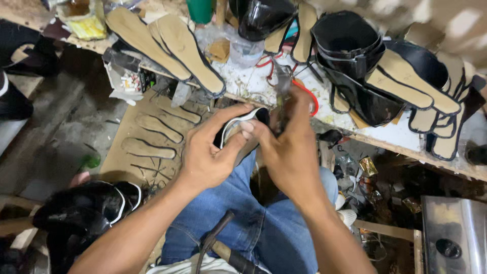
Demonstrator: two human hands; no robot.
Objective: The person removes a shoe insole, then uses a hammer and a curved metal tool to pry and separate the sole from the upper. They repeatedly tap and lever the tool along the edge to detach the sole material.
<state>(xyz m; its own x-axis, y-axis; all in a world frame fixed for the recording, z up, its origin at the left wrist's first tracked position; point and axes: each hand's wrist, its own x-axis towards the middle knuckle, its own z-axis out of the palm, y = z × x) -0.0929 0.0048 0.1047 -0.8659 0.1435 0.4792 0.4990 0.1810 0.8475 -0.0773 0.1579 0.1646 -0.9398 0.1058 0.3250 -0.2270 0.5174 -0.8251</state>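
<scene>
Here, shoe piece [242,127]: a black, curved strip with a pale edge, held at the centre of the frame above the person's lap in blue jeans [253,223].
Left hand [208,152]: closed on the shoe piece, thumb over the top, fingers curled beneath.
Right hand [291,147]: closed, fingertips pinching the near end of the piece; a thin tool seems to stand up in its grip, blurred, so I cannot tell what it is.
Handling: judged light, soft and bendable, likely leather; probably best pinched along the edges near the spot being worked, since it will flop if held by one end.
Surface [253,83]: a stained white bench across the upper frame, just beyond the hands.
Soles [167,45]: tan insoles with black rims, upper left and far right.
Boot uppers [355,56]: glossy black, upper right.
Hammer [223,243]: handle resting on the lap, bottom centre.
Cardboard [147,137]: cut-out sole shapes, left of centre.
</scene>
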